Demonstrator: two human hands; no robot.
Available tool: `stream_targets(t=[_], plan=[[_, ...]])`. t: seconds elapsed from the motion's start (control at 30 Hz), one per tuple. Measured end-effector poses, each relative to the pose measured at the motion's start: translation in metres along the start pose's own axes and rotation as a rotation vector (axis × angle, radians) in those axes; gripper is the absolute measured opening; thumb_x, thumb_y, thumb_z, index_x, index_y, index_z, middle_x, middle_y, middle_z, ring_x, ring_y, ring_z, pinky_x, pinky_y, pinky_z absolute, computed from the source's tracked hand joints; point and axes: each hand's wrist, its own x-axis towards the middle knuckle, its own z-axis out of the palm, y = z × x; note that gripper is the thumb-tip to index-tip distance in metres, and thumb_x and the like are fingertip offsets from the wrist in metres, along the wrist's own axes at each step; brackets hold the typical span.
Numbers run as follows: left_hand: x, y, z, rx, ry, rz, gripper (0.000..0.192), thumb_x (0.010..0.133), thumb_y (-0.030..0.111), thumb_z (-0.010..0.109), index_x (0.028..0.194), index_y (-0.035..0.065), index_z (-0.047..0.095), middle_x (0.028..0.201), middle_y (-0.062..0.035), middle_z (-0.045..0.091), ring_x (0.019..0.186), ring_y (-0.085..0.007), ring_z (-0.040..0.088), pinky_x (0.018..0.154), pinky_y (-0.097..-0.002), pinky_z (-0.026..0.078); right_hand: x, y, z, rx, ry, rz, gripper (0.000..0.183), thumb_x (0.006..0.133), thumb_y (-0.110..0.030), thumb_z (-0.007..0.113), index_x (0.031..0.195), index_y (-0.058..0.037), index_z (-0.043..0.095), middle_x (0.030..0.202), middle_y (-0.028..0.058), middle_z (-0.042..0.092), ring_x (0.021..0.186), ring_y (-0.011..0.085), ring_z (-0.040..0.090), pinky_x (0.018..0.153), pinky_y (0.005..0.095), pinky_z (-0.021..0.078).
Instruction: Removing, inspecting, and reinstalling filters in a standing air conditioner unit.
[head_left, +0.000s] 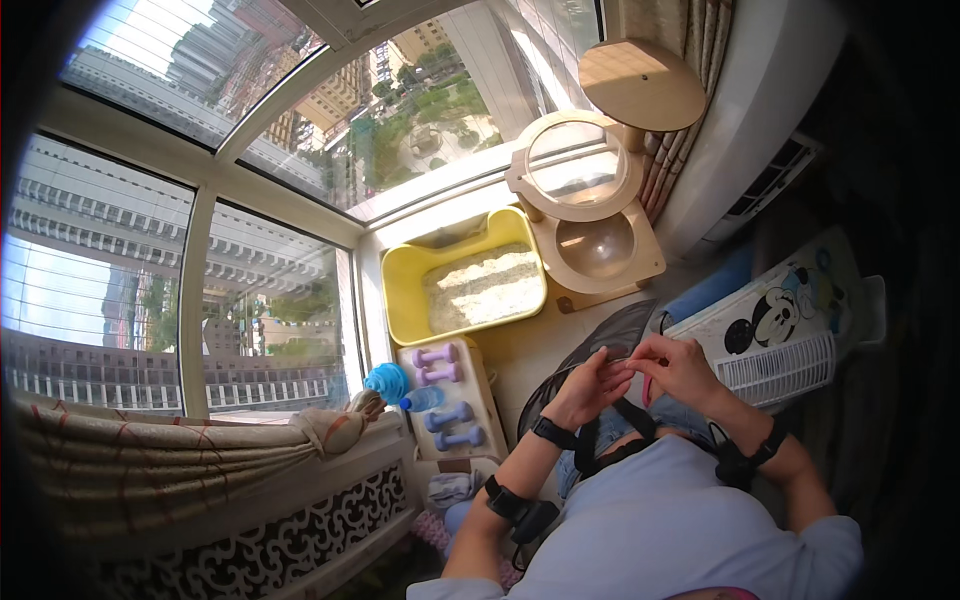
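A dark, thin, see-through bag (551, 394) hangs in front of my legs, its creased sheet spreading on both sides of my fingers. My left hand (589, 386) has its palm turned partly up, with the thumb against a thin pale edge or cord of the bag. Close by, my right hand (679, 371) pinches the same thin strand between thumb and fingertips. The fingertips of both hands nearly meet. What lies right between them is too small to make out. Black straps with devices circle both forearms.
A yellow litter box (394, 292) with litter stands by the windows. Beside it is a wooden cat tree (649, 240) with clear bowls. Purple and blue dumbbells (450, 416) and a water bottle (426, 399) lie on a pale bench (480, 390). At right are a cartoon-printed box (739, 315) and white rack (780, 367).
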Motion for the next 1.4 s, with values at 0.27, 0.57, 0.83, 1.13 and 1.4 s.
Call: stream_targets(t=[0.27, 0.57, 0.83, 1.13, 1.4], plan=[[-0.009, 0.003, 0.0, 0.023, -0.054, 0.013, 0.036, 0.1, 0.034, 0.035, 0.106, 0.0031, 0.052, 0.096, -0.0075, 0.064, 0.095, -0.0173, 0.058, 0.09, -0.0351, 0.048, 0.01, 0.011, 0.016, -0.438, 0.161, -0.376, 0.015, 0.062, -0.019, 0.076, 0.073, -0.0144, 0.067, 0.078, 0.0003, 0.049, 0.079, 0.0189, 0.05, 0.073, 0.034, 0.0378], [-0.011, 0.007, 0.0, 0.077, -0.052, 0.001, 0.039, 0.1, 0.039, 0.029, 0.111, 0.009, 0.051, 0.103, -0.0048, 0.065, 0.096, -0.0158, 0.056, 0.094, -0.0358, 0.038, -0.006, 0.031, 0.016, -0.694, 0.245, -0.63, 0.015, 0.063, -0.017, 0.07, 0.078, -0.018, 0.068, 0.079, -0.0012, 0.05, 0.076, 0.0176, 0.049, 0.075, 0.0343, 0.0375], [-0.019, 0.018, 0.002, 0.247, -0.158, 0.064, 0.045, 0.1, 0.036, 0.023, 0.131, 0.0103, 0.044, 0.116, -0.0076, 0.063, 0.123, -0.0214, 0.043, 0.108, -0.0372, 0.019, 0.006, 0.05, 0.006, 0.131, 0.018, 0.197, 0.014, 0.07, -0.02, 0.078, 0.074, -0.0089, 0.072, 0.077, 0.003, 0.059, 0.068, 0.014, 0.054, 0.063, 0.0274, 0.0451], [-0.014, 0.021, 0.009, 0.174, -0.15, 0.063, 0.044, 0.1, 0.037, 0.025, 0.129, 0.0088, 0.042, 0.122, -0.0137, 0.058, 0.119, -0.0249, 0.047, 0.106, -0.0398, 0.028, -0.006, 0.07, 0.002, 0.577, -0.049, 0.47, 0.022, 0.085, -0.019, 0.066, 0.093, 0.0017, 0.068, 0.093, 0.008, 0.067, 0.082, 0.0104, 0.06, 0.074, 0.0238, 0.0463], [-0.011, 0.019, 0.01, 0.169, -0.024, 0.076, 0.042, 0.099, 0.039, 0.032, 0.123, 0.0073, 0.045, 0.117, -0.0142, 0.059, 0.11, -0.0249, 0.053, 0.101, -0.0404, 0.038, -0.007, 0.063, 0.003, 0.628, -0.044, 0.387, 0.024, 0.09, -0.024, 0.06, 0.09, -0.002, 0.069, 0.093, 0.0061, 0.064, 0.089, 0.0126, 0.058, 0.084, 0.0279, 0.0429]])
